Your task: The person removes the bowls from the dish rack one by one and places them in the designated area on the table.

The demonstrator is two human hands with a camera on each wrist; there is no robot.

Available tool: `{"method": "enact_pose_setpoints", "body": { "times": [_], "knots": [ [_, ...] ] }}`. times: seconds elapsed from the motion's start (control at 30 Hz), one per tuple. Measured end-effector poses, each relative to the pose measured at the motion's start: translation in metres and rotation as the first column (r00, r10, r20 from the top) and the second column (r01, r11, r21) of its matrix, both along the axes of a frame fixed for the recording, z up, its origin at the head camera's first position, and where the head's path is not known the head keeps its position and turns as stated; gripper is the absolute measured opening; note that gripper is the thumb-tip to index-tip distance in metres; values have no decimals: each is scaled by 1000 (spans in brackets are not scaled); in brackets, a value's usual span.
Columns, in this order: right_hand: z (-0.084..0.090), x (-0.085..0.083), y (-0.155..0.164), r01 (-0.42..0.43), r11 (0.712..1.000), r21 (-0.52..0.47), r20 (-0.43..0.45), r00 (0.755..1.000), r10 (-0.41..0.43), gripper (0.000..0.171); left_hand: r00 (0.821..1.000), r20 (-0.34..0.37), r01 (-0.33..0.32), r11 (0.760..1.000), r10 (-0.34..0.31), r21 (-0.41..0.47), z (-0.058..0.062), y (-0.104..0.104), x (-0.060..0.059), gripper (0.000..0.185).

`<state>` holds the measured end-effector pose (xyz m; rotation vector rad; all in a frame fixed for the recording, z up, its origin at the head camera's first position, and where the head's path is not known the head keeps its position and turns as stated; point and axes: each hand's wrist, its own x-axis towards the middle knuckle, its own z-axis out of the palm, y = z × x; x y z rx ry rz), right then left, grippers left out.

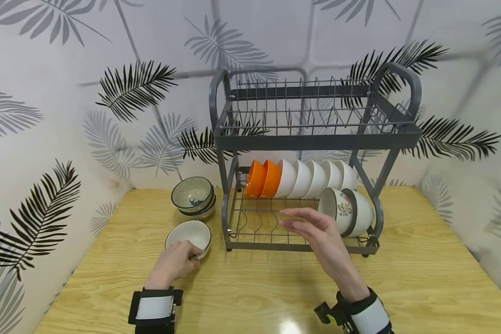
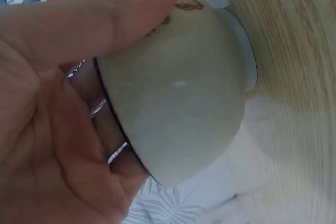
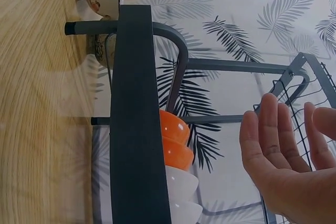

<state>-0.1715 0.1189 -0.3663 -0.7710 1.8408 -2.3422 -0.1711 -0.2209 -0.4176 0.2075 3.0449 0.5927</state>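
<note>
Left hand (image 1: 173,262) round bowl (image 1: 189,233); right hand (image 1: 317,232) apparently empty.

Light wooden table (image 1: 421,278), walls (image 1: 46,153) papered with palm-leaf print, perhaps an overhead lamp's glare

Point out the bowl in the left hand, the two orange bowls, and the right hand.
Bowl (image 1: 186,231): head view, on its pale inside, left hand at the rim.
Orange bowls (image 1: 262,178): head view, where the two meet, left end of the rack's row.
Right hand (image 1: 317,230): head view, middle of the open hand.
</note>
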Motion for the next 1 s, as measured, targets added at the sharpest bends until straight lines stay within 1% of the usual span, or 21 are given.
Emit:
{"method": "enact_pose_setpoints", "body": {
  "times": [0.1, 0.17, 0.2, 0.3, 0.33, 0.37, 0.4, 0.43, 0.47, 0.5, 0.53, 0.57, 0.63, 0.7, 0.73, 0.8, 0.87, 0.9, 0.93, 1.0],
  "knots": [
    [0, 0, 1, 29, 999, 37, -15, 999, -28, 25, 1000, -15, -18, 1000, 17, -20, -1, 3, -1, 25],
    [-1, 0, 2, 58, 996, 66, -40, 998, -55, 25, 999, -36, -19, 999, 17, -35, -2, 7, -1, 17],
    [-1, 0, 3, 74, 994, 80, -54, 996, -69, 25, 999, -49, -19, 999, 17, -43, -3, 8, -1, 16],
    [-3, -1, 5, 144, 982, 126, -110, 985, -130, 26, 996, -86, -12, 997, 6, -71, -5, 13, -1, 31],
    [-3, -1, 6, 176, 974, 142, -141, 978, -156, 26, 995, -95, -12, 997, 5, -78, -5, 14, -1, 34],
    [-3, -1, 6, 222, 961, 162, -185, 964, -192, 25, 995, -95, -14, 996, 6, -84, -4, 15, -1, 35],
    [-3, -1, 6, 277, 942, 187, -224, 946, -234, 24, 996, -91, -19, 996, 10, -90, -3, 16, -1, 33],
    [-3, -1, 6, 340, 916, 213, -270, 922, -279, 24, 997, -82, -23, 995, 15, -94, -2, 16, 0, 30],
    [-3, -1, 6, 403, 885, 232, -317, 892, -323, 23, 997, -75, -27, 995, 19, -99, -2, 17, 0, 26],
    [-3, -1, 6, 465, 850, 249, -364, 858, -363, 23, 997, -70, -33, 994, 26, -104, 0, 18, 0, 22],
    [-3, -2, 6, 527, 810, 257, -412, 818, -401, 24, 997, -73, -39, 993, 32, -109, 1, 18, 1, 16],
    [-2, -2, 7, 583, 769, 262, -452, 778, -436, 24, 996, -85, -44, 992, 34, -116, 2, 19, 1, 14],
    [-2, -4, 9, 669, 697, 259, -517, 706, -485, 24, 988, -149, -51, 992, 34, -116, 4, 20, 3, 22],
    [-3, -7, 12, 736, 633, 239, -568, 635, -524, 23, 967, -252, -51, 991, 18, -124, 7, 22, 4, 36],
    [-4, -9, 14, 766, 600, 229, -591, 600, -540, 23, 952, -305, -48, 992, 9, -119, 8, 23, 4, 42],
    [-6, -13, 17, 813, 539, 221, -627, 541, -560, 24, 917, -399, -37, 995, -4, -94, 12, 26, 3, 45],
    [-8, -16, 20, 839, 496, 223, -647, 508, -568, 24, 882, -471, -24, 997, -10, -67, 16, 29, 2, 49],
    [-9, -17, 22, 848, 478, 229, -655, 497, -568, 25, 869, -495, -13, 999, -10, -43, 18, 31, 1, 50],
    [-10, -18, 23, 854, 461, 239, -662, 491, -566, 26, 857, -515, 1, 1000, -10, -18, 20, 33, 1, 50],
    [-12, -20, 25, 859, 437, 266, -667, 492, -560, 29, 834, -552, 29, 999, -11, 24, 23, 38, 0, 49]
  ]
}}
